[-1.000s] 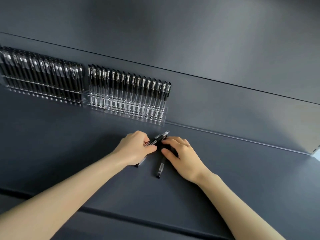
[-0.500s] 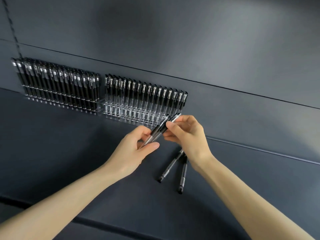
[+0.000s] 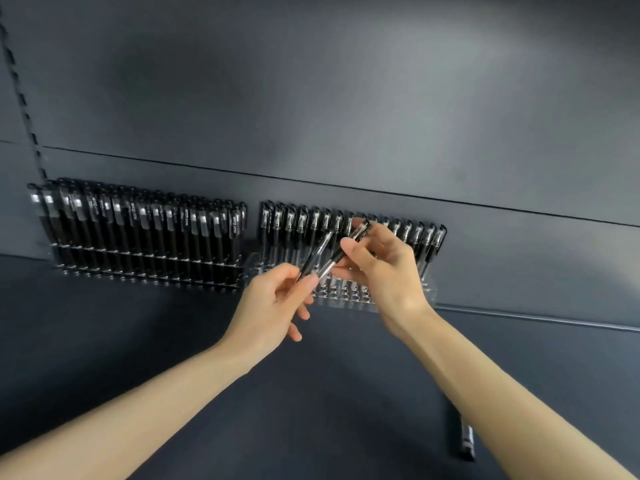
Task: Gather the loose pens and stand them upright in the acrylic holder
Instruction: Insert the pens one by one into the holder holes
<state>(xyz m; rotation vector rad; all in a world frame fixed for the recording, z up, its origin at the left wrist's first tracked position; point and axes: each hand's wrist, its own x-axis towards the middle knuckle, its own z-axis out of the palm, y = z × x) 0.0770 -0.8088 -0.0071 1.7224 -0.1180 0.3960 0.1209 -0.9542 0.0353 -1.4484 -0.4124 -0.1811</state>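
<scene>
- Why does the left hand (image 3: 273, 303) hold the two pens (image 3: 330, 263) up like that?
- Its fingers curl round their low ends, so the tops stick out. The right hand (image 3: 384, 271) pinches one of them near its top with thumb and fingers. It looks set to pull that one free.
- Where do they go?
- Into the clear acrylic holder (image 3: 346, 299), just behind the hands. Its back row is full, but the front holes are bare.
- Any more pens?
- One loose pen (image 3: 465, 438) lies by the right arm, partly hidden. The other holder (image 3: 145, 275), to the left, looks full.
- And the room?
- A dark grey shelf (image 3: 104, 341), a dark grey wall (image 3: 346, 98), and a strip of slots (image 3: 21, 95) up the left side.
</scene>
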